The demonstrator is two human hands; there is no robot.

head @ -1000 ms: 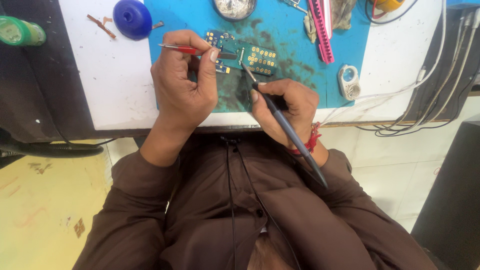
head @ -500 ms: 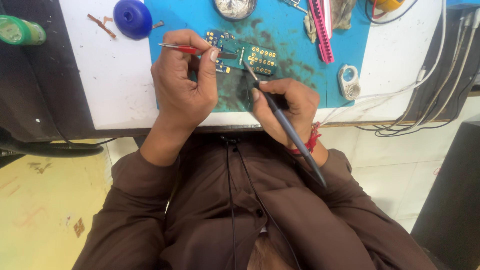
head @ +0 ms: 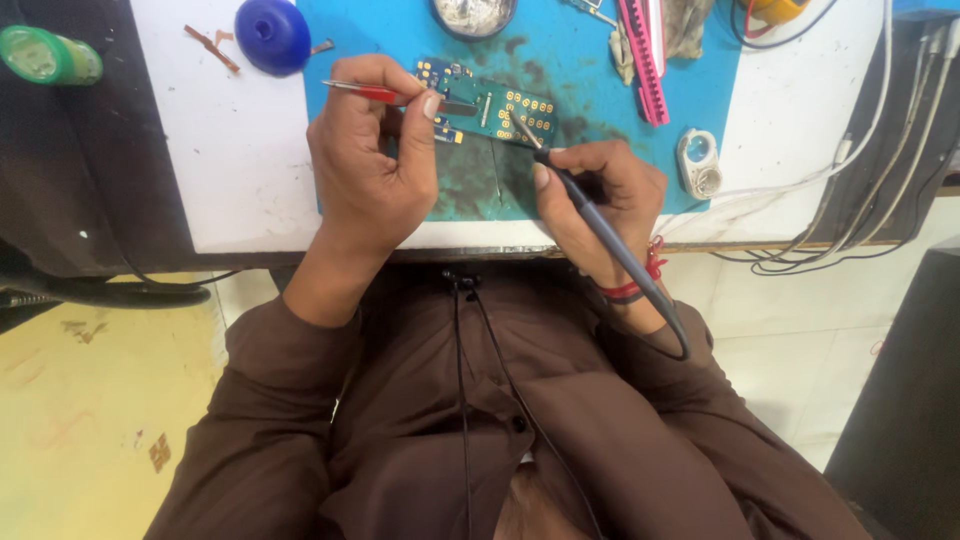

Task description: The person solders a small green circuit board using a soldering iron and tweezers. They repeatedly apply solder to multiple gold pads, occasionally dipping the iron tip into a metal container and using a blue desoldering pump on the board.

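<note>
A small blue-green circuit board (head: 500,108) with gold pads lies on a blue work mat (head: 580,90). My left hand (head: 375,160) pinches red-handled tweezers (head: 370,93) whose tips rest on the board's left part. My right hand (head: 595,195) grips a dark soldering iron (head: 600,225) like a pen. Its tip touches the board near the gold pads, and its cable runs back over my wrist.
A blue round lid (head: 272,33) and a green bottle (head: 50,57) sit at the left. A round metal tin (head: 474,14), a pink tool (head: 645,60), a small white round part (head: 698,163) and white cables (head: 850,180) lie to the right. The table's front edge (head: 480,250) runs by my chest.
Both hands hold nearly still; the iron tip stays at the board with only slight shifts.
</note>
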